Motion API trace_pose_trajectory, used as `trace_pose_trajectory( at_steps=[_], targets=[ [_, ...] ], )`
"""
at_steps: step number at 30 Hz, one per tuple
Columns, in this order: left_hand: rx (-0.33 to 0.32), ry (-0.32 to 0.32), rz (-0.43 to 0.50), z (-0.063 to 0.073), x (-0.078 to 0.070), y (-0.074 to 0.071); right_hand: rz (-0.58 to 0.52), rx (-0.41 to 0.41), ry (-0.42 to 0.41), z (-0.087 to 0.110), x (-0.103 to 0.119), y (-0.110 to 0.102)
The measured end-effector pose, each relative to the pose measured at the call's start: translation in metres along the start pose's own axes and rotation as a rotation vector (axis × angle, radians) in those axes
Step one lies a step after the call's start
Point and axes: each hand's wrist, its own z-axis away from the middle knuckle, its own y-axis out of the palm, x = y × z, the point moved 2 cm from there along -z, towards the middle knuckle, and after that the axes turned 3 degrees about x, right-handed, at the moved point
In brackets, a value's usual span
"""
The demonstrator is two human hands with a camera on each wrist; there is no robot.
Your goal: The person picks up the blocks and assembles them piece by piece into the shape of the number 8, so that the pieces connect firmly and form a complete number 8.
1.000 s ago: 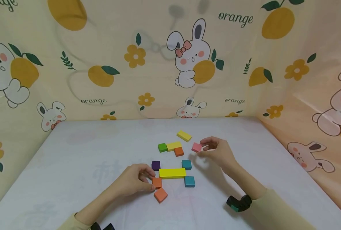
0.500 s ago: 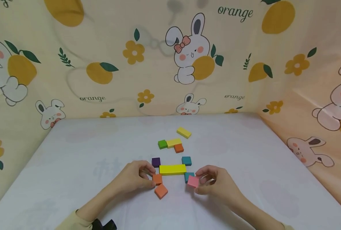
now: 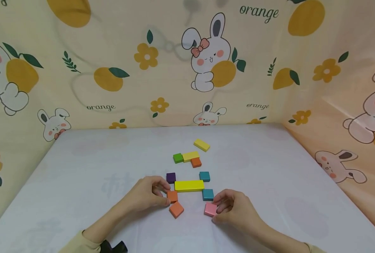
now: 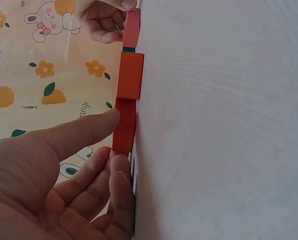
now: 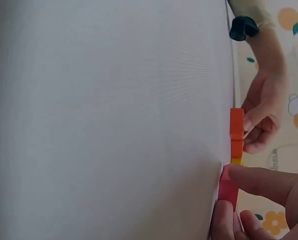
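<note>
My right hand (image 3: 238, 211) pinches a pink block (image 3: 210, 209) between thumb and fingers, just in front of a teal block (image 3: 208, 195). Across from it, my left hand (image 3: 147, 193) holds an orange block (image 3: 172, 196) by its edges. Against that block's near side lies a second orange block (image 4: 130, 76), turned at an angle. A long yellow block (image 3: 189, 186) lies between the hands, with a purple block (image 3: 171, 178) at its far left corner and another teal block (image 3: 204, 176) at its far right. In the right wrist view, the thumb covers part of the pink block.
Farther back, a green block (image 3: 178, 158), a yellow block (image 3: 191, 156) and an orange block (image 3: 196, 162) lie together. A single yellow block (image 3: 201, 145) lies behind them. A patterned cloth (image 3: 171, 80) hangs behind the white table (image 3: 111, 151).
My right hand has carried the pink block from the far right toward me, past the teal blocks, and down to the near side of the lower one. My left hand stays at the orange block.
</note>
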Motion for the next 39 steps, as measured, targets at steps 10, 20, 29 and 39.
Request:
trace_pose_trajectory(
  at_steps=[10,20,29,39],
  targets=[
    [-0.004,-0.003,0.001,0.0,0.0,0.0,0.005,-0.053,0.011,-0.001,0.0,0.005],
    [-0.003,-0.013,0.009,-0.001,0.0,0.001,-0.031,-0.054,0.0,-0.002,0.002,0.008],
    [-0.006,-0.018,0.013,0.0,-0.001,0.001,-0.031,-0.064,0.0,-0.003,0.003,0.01],
    [-0.008,-0.016,0.01,0.001,-0.002,0.001,-0.011,-0.064,-0.009,-0.003,0.003,0.011]
  ],
)
